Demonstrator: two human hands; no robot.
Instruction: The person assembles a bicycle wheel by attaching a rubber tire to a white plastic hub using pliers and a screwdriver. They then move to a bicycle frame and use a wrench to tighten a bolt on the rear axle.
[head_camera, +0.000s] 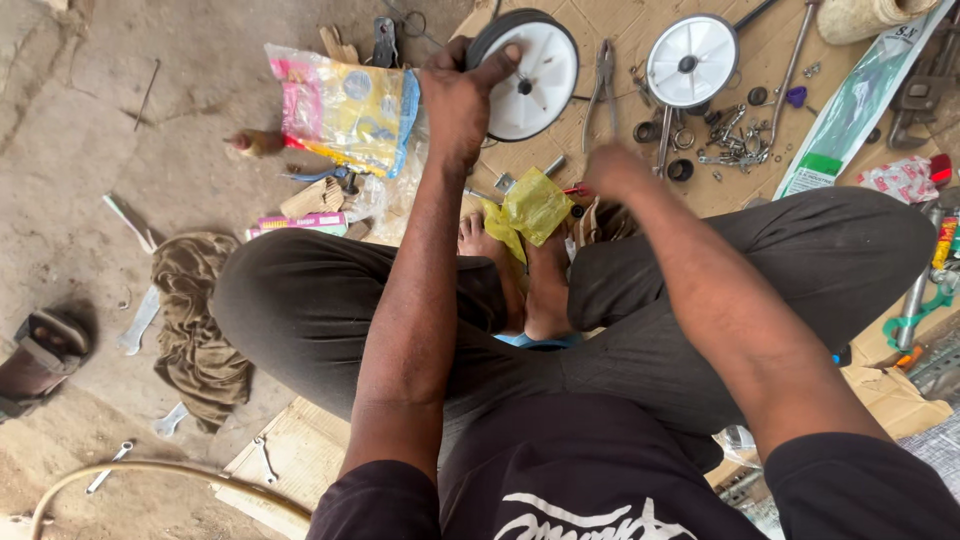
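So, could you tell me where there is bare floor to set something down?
Bare concrete lies at upper left, between the brown rag and the snack packet. The cardboard is crowded around both white wheels: the one under the left hand and the other wheel, with pliers between.

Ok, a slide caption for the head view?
Seated person's left hand grips a white wheel; right hand holds yellow plastic.

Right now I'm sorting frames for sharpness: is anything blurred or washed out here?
Head view: the right hand is smeared by motion blur; the left hand gripping the small white wheel is sharper; daylight is soft and even, and the white wheel faces look bright without hard glare.
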